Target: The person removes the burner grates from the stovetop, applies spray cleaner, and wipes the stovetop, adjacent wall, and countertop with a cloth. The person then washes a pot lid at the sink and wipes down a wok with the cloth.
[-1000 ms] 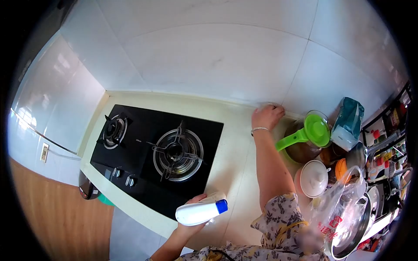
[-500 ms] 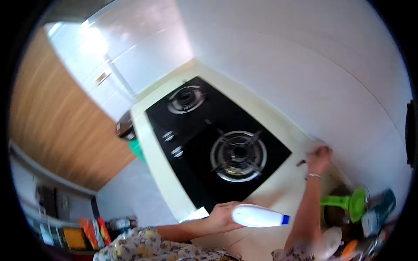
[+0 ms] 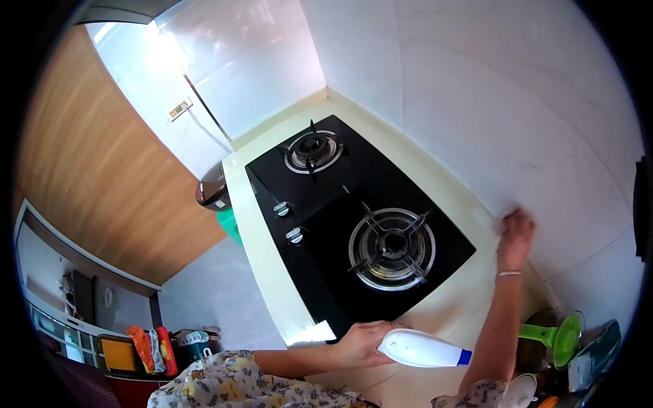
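Observation:
My left hand [image 3: 367, 345], at the front edge of the hob, is closed around a white squeeze bottle [image 3: 423, 348]. The bottle lies sideways, its blue cap [image 3: 464, 357] pointing right. My right hand [image 3: 517, 234] is at the foot of the wall, on the strip of counter right of the hob. Its fingers are curled and smeared by motion; what they hold, if anything, is hidden. Between my arms and the wall is the black two-burner gas hob [image 3: 326, 272], with a near burner [image 3: 392, 248], a far burner [image 3: 313, 151] and two knobs.
A green-handled utensil [image 3: 564, 340] and other kitchenware crowd the counter's right end. White wall panels [image 3: 490, 102] rise behind the hob. A dark rounded appliance [image 3: 214, 190] and a green item [image 3: 230, 224] sit beyond the counter's left edge. A shiny silvery sheet [image 3: 309, 334] lies at its front.
My right hand has shifted slightly up along the wall. A small dark piece beside it on the counter no longer shows. My left hand still grips the bottle; the view has shifted.

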A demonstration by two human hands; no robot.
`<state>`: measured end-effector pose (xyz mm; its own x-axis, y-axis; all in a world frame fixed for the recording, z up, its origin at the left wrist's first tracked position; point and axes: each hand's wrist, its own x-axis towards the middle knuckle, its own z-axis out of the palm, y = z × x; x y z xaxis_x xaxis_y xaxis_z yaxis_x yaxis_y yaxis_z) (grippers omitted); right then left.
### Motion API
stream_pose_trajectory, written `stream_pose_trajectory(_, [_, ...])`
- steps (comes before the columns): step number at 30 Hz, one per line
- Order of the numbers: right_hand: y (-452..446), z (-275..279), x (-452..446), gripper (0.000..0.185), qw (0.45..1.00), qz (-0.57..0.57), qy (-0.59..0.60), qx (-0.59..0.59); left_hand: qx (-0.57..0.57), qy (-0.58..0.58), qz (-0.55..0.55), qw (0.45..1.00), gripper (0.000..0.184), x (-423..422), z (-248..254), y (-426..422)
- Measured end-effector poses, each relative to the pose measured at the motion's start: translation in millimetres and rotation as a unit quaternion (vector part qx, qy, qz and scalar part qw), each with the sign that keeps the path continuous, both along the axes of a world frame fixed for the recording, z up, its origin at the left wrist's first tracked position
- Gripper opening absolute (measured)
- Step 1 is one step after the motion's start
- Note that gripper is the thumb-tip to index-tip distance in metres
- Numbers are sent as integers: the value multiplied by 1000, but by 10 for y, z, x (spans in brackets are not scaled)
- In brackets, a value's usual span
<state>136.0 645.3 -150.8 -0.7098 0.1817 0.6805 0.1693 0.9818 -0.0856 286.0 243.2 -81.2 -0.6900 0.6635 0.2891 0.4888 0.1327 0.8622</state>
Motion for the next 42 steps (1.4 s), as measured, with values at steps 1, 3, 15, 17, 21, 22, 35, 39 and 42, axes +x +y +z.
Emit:
stream_pose_trajectory(1, [-116,-232,13,29,996,33,-78,-24,6,10,-1,1000,60,-5,18,-1])
stream_pose_trajectory(3, [-476,-279,158,36,979,49,-176,-91,-6,7,4,1000,60,0,18,-8])
stream_pose_trajectory(15, [-714,-622,1280,49,963,-191,-183,-51,22,-108,4,994,58,346,-93,-296])
stream_pose_trajectory(17, [-876,-640,1472,51,962,-211,-169,-27,-26,-54,5,998,57,474,-19,-391])
stream_pose_trajectory(21, [-1717,-415,1982,33,981,-121,-118,-93,-17,-114,87,990,58,549,155,-472])
stream_pose_trajectory(22, [-1921,-385,2213,29,986,-90,-89,-112,-54,-89,93,990,58,550,211,-480])
stream_pose_trajectory(35, [-1693,-443,2930,39,953,-219,-87,-188,-72,-110,35,991,52,414,218,-531])
stream_pose_trajectory(39, [-2747,-214,3443,35,961,-92,-113,-233,-23,-50,-34,998,56,224,133,-564])
stream_pose_trajectory(42, [-2943,-253,3965,35,950,-119,-101,-271,-32,-59,-47,997,55,134,159,-649])
